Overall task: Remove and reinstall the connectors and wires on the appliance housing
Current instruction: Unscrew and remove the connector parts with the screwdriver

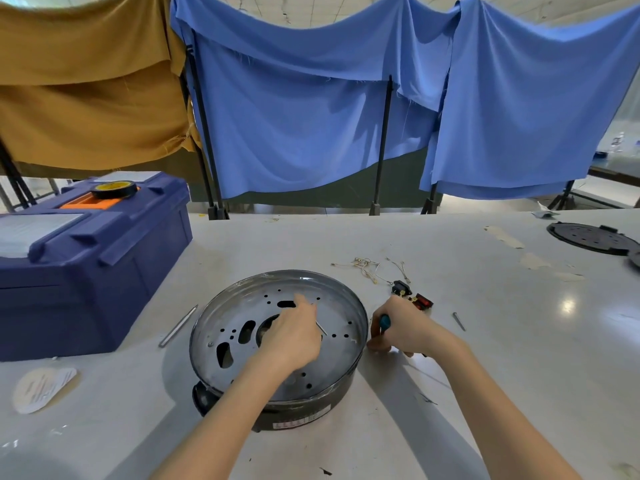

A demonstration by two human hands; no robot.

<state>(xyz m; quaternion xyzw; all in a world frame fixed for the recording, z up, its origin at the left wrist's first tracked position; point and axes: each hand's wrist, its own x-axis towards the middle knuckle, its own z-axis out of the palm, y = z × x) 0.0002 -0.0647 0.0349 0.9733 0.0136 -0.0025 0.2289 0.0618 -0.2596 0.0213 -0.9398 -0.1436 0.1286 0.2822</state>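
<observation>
The round appliance housing, a metal pan with several holes on a black base, sits at the table's middle. My left hand reaches inside it, fingers pinched around a thin metal piece near the central hole. Just right of the housing's rim, my right hand rests on the table, closed on a teal-handled screwdriver. Beyond that hand lie a black connector, a red-and-black switch and loose thin wires.
A dark blue toolbox with a tape roll on top stands at the left. A metal strip lies left of the housing, a small pin to the right, a black round cover at far right, a paper label front left.
</observation>
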